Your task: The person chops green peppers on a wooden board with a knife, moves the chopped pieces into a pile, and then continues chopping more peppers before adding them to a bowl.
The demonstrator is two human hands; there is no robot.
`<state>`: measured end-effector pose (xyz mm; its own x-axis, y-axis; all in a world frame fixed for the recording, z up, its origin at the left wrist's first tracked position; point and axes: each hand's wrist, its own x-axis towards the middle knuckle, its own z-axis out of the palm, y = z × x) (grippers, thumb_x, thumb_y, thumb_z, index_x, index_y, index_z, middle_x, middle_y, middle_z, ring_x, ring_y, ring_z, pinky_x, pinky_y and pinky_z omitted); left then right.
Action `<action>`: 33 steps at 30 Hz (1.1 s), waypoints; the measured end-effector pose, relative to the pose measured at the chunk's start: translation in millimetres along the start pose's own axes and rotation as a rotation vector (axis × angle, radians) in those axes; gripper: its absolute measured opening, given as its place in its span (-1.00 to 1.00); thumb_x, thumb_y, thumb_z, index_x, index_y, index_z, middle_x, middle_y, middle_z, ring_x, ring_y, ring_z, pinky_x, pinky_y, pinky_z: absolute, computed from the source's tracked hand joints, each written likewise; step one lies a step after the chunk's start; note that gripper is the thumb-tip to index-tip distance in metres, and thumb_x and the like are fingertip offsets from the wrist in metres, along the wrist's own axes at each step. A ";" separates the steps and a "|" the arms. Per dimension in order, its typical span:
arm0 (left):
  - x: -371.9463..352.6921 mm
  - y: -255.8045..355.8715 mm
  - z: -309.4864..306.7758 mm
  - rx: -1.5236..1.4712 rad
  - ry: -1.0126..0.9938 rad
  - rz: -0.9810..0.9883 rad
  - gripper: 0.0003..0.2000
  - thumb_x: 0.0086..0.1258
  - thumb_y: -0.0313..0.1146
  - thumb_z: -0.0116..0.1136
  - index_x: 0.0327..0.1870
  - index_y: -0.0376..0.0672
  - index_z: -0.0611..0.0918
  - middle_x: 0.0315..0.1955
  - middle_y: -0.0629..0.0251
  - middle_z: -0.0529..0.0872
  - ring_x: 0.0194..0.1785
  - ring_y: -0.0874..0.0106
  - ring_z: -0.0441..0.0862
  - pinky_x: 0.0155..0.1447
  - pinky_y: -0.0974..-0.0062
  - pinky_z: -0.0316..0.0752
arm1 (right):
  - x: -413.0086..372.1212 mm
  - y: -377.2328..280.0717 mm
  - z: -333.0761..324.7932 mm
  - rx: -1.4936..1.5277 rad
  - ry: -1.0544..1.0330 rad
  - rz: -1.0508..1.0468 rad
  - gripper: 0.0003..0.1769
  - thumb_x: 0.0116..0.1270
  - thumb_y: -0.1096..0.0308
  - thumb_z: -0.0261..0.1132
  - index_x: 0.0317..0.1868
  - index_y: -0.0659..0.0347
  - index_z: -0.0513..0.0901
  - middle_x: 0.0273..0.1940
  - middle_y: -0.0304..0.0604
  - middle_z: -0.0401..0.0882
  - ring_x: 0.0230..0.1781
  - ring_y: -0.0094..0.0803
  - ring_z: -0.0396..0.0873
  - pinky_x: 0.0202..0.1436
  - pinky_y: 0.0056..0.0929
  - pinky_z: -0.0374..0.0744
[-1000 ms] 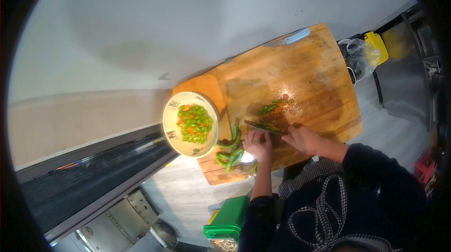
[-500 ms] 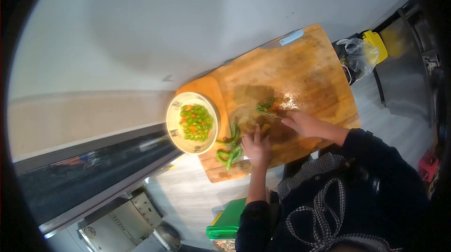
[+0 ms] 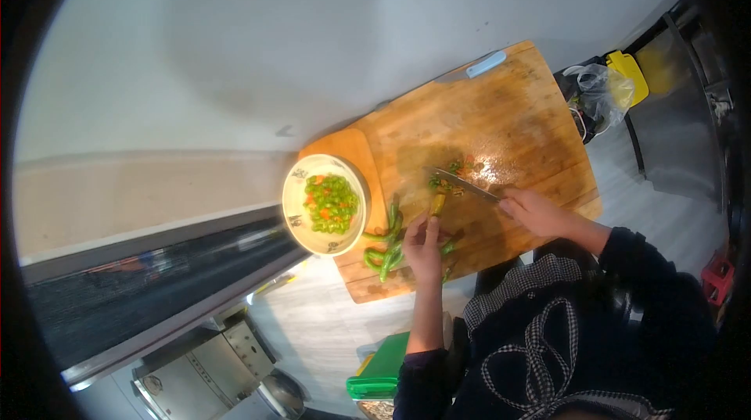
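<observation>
My right hand (image 3: 532, 211) grips a knife (image 3: 468, 184), its blade pointing left over the wooden board (image 3: 501, 119). Beside the blade lie chopped green and reddish bits (image 3: 458, 166). My left hand (image 3: 423, 244) is closed on a yellowish-green pepper (image 3: 438, 202), just below the blade's tip. Several whole green peppers (image 3: 383, 256) rest left of my left hand, and a few more lie partly hidden to its right. A pale bowl (image 3: 291, 217) at the board's left side holds cut green and orange pieces (image 3: 332, 202).
A second knife with a light blue handle (image 3: 486, 65) lies at the board's far edge against the wall. Beyond the right edge are a clear plastic bag (image 3: 604, 91) and a yellow object (image 3: 630, 77). A green bin (image 3: 381, 369) stands on the floor below.
My right hand has moved right and slightly down with the knife, whose blade shows more clearly. My left hand has drawn together around the yellowish-green pepper.
</observation>
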<state>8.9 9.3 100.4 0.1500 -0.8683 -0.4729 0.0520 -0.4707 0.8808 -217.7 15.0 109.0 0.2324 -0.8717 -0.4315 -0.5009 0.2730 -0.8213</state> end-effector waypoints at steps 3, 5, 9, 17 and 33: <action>7.0 2.9 -3.8 -0.683 -0.252 -0.244 -0.73 0.31 -0.50 0.05 0.03 -0.31 0.51 -0.16 0.15 0.60 -0.20 0.42 0.52 -0.17 0.45 0.46 | -3.8 -0.6 -5.9 0.067 -0.005 0.003 -0.74 0.41 0.25 -0.04 -0.34 0.26 0.43 -0.60 -0.19 0.38 -0.59 -0.44 0.39 -0.49 -0.45 0.36; 3.3 8.0 -0.8 -0.731 -0.304 -0.237 -0.68 0.34 -0.49 -0.01 0.12 -0.29 0.46 -0.08 0.14 0.57 -0.16 0.42 0.51 -0.17 0.44 0.46 | -8.7 -9.7 -12.3 0.088 -0.004 0.018 -0.74 0.41 0.26 -0.05 -0.34 0.26 0.43 -0.61 -0.20 0.37 -0.61 -0.44 0.38 -0.51 -0.46 0.35; -3.3 22.4 6.3 -0.786 -0.324 -0.212 -0.65 0.32 -0.52 0.02 0.14 -0.28 0.44 -0.06 0.16 0.57 -0.13 0.40 0.52 -0.15 0.43 0.47 | -13.0 -8.7 -16.0 0.090 0.027 -0.025 -0.75 0.40 0.27 -0.06 -0.34 0.26 0.42 -0.64 -0.26 0.34 -0.66 -0.49 0.33 -0.55 -0.49 0.33; -4.1 31.1 12.4 -0.746 -0.430 -0.131 -0.72 0.29 -0.50 0.11 0.03 -0.23 0.50 -0.08 0.17 0.57 -0.10 0.35 0.52 0.00 0.37 0.45 | -15.9 -6.8 -21.0 0.143 0.013 0.011 -0.77 0.40 0.30 -0.03 -0.33 0.28 0.42 -0.65 -0.31 0.31 -0.67 -0.57 0.31 -0.59 -0.56 0.30; -16.8 53.1 50.1 -0.569 -0.479 -0.094 -0.83 0.41 -0.28 -0.01 -0.09 -0.11 0.42 -0.50 0.32 0.45 -0.45 0.49 0.34 -0.31 0.55 0.26 | -29.7 12.1 -38.3 0.081 0.044 0.093 -0.67 0.36 0.17 0.03 -0.14 0.31 0.48 -0.47 0.12 0.53 -0.44 -0.05 0.54 -0.36 -0.21 0.44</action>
<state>-40.2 -9.0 153.8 -0.3199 -0.8628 -0.3915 0.5656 -0.5054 0.6516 -262.5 28.6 126.2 0.1504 -0.8574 -0.4922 -0.4488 0.3844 -0.8067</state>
